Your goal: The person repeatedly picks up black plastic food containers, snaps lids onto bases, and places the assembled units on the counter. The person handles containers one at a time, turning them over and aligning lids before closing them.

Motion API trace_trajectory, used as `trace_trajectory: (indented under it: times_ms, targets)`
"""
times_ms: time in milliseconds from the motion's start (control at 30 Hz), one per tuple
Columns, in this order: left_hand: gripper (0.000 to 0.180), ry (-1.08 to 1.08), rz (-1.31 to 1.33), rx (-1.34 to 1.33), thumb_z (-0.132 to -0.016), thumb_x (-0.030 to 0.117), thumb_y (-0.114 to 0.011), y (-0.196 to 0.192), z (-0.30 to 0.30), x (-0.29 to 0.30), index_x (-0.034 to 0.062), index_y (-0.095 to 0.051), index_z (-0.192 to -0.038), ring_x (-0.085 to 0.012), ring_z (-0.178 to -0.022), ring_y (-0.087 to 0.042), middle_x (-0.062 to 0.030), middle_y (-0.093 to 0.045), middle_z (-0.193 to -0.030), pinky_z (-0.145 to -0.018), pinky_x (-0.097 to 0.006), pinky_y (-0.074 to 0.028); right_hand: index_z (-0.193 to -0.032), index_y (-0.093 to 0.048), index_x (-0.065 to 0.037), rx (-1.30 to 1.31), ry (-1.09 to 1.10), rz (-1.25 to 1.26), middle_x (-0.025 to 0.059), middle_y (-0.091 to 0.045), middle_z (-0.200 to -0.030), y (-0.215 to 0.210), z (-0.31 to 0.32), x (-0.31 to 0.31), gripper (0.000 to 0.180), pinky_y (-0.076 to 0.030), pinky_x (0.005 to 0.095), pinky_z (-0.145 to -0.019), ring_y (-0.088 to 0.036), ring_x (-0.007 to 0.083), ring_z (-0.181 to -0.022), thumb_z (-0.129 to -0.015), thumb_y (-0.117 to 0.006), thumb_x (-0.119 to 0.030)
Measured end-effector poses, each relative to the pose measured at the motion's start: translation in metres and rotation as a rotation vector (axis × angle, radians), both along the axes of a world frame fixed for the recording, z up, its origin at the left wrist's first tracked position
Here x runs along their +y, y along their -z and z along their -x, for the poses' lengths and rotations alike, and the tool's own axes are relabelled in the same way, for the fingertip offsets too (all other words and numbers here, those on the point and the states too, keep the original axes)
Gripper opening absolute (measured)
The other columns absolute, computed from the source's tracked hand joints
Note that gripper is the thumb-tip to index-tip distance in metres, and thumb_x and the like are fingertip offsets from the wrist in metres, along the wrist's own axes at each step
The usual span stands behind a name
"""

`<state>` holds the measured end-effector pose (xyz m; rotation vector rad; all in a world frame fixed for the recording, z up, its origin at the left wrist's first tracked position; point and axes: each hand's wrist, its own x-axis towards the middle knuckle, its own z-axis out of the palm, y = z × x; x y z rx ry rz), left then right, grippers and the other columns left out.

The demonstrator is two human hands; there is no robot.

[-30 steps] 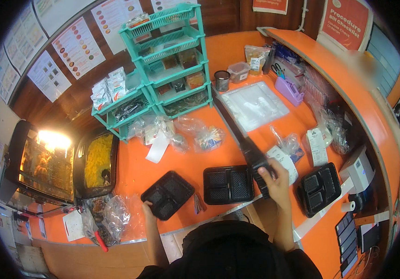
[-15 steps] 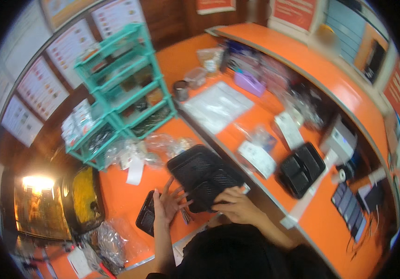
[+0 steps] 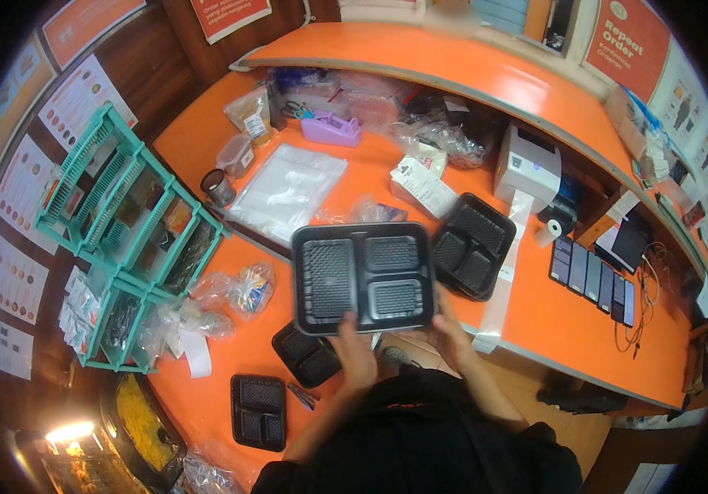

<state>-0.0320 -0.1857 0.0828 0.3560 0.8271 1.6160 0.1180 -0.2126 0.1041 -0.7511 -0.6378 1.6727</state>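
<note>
A black food tray (image 3: 362, 255) with three compartments is held up in front of me, its open side showing. My left hand (image 3: 357, 358) grips its near edge, with the thumb at the rim and the other fingers hidden beneath. At the near right corner my right hand (image 3: 451, 336) holds it, fingers partly hidden behind the tray. Below and to the left, two more black trays, one (image 3: 308, 356) closer to my left hand and another (image 3: 258, 413) lower down, lie on the orange counter (image 3: 205, 395). A similar black tray (image 3: 476, 249) rests on the right counter.
Teal stacked baskets (image 3: 131, 235) hold packets at left. On the right counter are plastic sheets (image 3: 288, 189), a purple tape dispenser (image 3: 331, 129), a white label printer (image 3: 528, 165) and several phones (image 3: 588, 276). A lit display case (image 3: 82, 461) stands at lower left.
The tray has come up and levelled toward me. My left hand, spread beside it before, now grips it along with my right. My view has turned right, and two trays show on the left counter.
</note>
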Motion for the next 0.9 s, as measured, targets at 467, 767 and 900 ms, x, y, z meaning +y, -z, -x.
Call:
trace_trajectory:
  times_ms: [467,767,900]
  targets:
    - [0.026,0.296,-0.125,1.111,-0.084,0.005,-0.064,0.056,0.099,0.023,0.0028,-0.063,-0.110,-0.0224,-0.100,-0.061,-0.0141,-0.062,-0.106,-0.077,-0.031,-0.051,-0.103,-0.065,-0.004,-0.905,0.677,-0.070,0.0011,-0.060,-0.089,0.053,-0.271,0.107,0.018,-0.044,0.0282,-0.077,-0.056,0.0134,-0.084,-0.087,-0.061,-0.008]
    - [0.060,-0.346,1.458,1.839,-0.080,0.035,-0.065,0.164,0.288,-0.145,-0.0010,-0.047,-0.124,-0.0486,-0.108,-0.050,-0.0323,-0.043,-0.127,-0.087,-0.053,-0.045,-0.106,-0.064,-0.003,-1.922,0.975,-0.440,0.0122,-0.062,-0.101,0.005,-0.177,0.122,0.027,-0.047,0.0332,-0.074,-0.061,0.0256,-0.080,-0.089,-0.064,-0.024]
    - [0.071,-0.330,1.662,1.805,-0.079,0.041,-0.065,0.206,0.294,-0.215,-0.0060,-0.040,-0.126,-0.0496,-0.106,-0.053,-0.0344,-0.049,-0.120,-0.085,-0.052,-0.048,-0.091,-0.065,-0.002,-1.346,0.507,-0.704,0.0079,-0.064,-0.083,-0.024,-0.036,0.097,0.014,-0.047,0.0299,-0.069,-0.061,0.0173,-0.076,-0.091,-0.058,-0.013]
